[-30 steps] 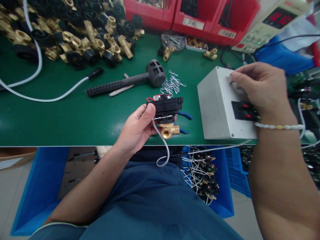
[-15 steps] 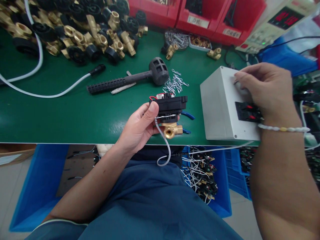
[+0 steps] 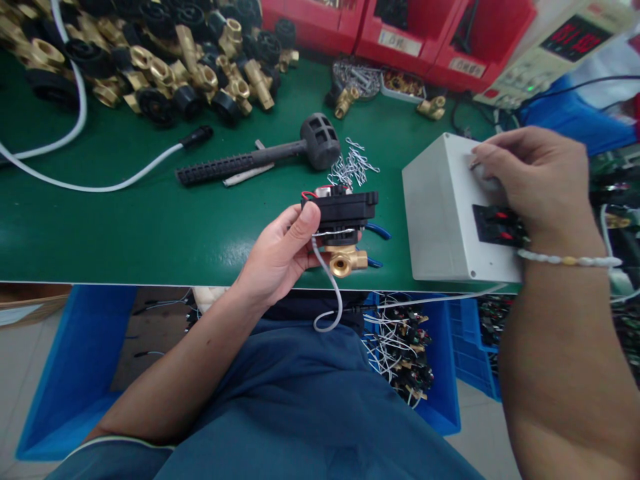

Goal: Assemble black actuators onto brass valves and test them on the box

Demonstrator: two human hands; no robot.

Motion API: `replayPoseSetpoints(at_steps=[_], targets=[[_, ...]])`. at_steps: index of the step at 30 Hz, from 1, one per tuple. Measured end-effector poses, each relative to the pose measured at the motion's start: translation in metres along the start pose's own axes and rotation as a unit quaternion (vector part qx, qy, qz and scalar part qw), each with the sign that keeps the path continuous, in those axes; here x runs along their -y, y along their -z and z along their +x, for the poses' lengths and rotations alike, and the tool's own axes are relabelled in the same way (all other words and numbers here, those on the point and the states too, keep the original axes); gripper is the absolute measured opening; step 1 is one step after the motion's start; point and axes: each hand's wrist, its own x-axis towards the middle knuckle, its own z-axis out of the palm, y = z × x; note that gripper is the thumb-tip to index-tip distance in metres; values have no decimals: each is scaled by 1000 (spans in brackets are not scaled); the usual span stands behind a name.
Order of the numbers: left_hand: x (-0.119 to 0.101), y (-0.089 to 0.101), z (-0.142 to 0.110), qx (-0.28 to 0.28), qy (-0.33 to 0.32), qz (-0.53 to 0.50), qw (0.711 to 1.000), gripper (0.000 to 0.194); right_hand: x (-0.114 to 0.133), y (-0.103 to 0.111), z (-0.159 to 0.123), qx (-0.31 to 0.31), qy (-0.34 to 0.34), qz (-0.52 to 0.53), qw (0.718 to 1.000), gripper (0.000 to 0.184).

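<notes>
My left hand (image 3: 280,253) grips a valve assembly (image 3: 341,227): a black actuator block on top, a brass fitting below, and a white wire hanging off the bench edge. It is held just above the green bench top (image 3: 150,220). My right hand (image 3: 535,180) rests on top of a grey box (image 3: 440,213), fingers curled and pressing on a pale knob or button there, which the fingers mostly hide. Black terminals with red marks sit on the box beside my wrist.
A black mallet (image 3: 265,157) and a heap of small wire clips (image 3: 353,167) lie behind the valve. Brass and black valve parts (image 3: 150,60) pile at the back left, red bins (image 3: 400,27) behind. A meter with red digits (image 3: 565,43) stands at right. Blue crates (image 3: 425,353) sit below.
Almost nothing has moved. Both hands keep their grip and place; only the view has shifted slightly.
</notes>
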Motion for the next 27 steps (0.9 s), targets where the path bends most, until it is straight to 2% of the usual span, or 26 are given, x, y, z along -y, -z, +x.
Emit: replayPoseSetpoints(at_steps=[5, 14, 21, 25, 27], targets=[[2, 0, 0, -14, -3, 8, 1000, 69, 0, -1, -1, -5, 6, -4, 1000, 4], [4, 1, 0, -33, -13, 7, 999, 68, 0, 0, 1, -5, 17, -1, 1000, 15], [-1, 1, 0, -52, -5, -46, 998, 40, -3, 1, -1, -1, 55, -18, 998, 19], [-6, 1, 0, -91, 1, -57, 994, 42, 0, 0, -2, -9, 27, -38, 999, 20], [-7, 2, 0, -84, 9, -54, 995, 42, 1, 1, -2, -13, 22, -53, 998, 21]])
